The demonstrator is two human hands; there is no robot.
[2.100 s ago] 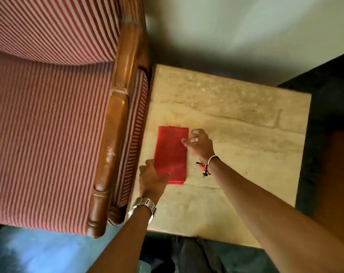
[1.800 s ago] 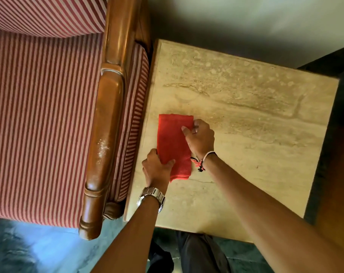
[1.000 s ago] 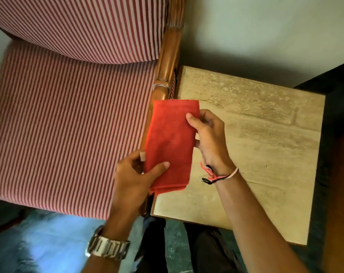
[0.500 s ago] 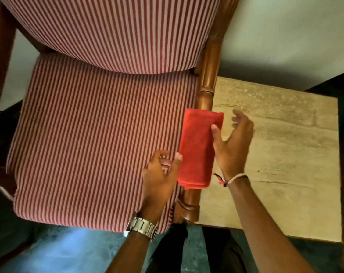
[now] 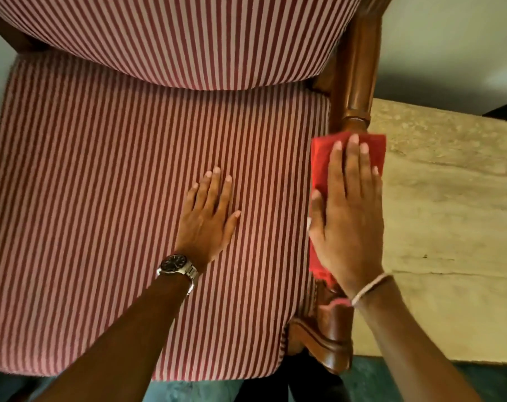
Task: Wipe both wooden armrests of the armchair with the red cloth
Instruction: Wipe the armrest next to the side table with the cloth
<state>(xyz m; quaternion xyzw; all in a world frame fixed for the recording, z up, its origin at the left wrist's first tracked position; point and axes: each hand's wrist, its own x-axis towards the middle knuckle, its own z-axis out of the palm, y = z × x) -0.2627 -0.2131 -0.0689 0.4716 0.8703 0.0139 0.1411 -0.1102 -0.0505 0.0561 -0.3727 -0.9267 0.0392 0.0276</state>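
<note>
The folded red cloth (image 5: 322, 158) lies along the right wooden armrest (image 5: 358, 82) of the striped armchair. My right hand (image 5: 348, 216) presses flat on top of the cloth, fingers pointing toward the chair back. The armrest's front end (image 5: 330, 335) shows below my wrist; its middle is hidden under cloth and hand. My left hand (image 5: 208, 216) rests flat and open on the striped seat cushion (image 5: 101, 198), holding nothing. The left armrest shows only as a dark wooden corner (image 5: 3, 33) at the upper left.
A beige stone side table (image 5: 449, 227) stands directly to the right of the armchair, touching its side. The striped backrest (image 5: 188, 33) fills the top of the view. Dark floor (image 5: 391, 381) shows along the bottom edge.
Both hands lifted the red cloth off the side table and carried it left onto the right armrest. My left hand let go and settled on the seat; my right hand now presses the cloth down.
</note>
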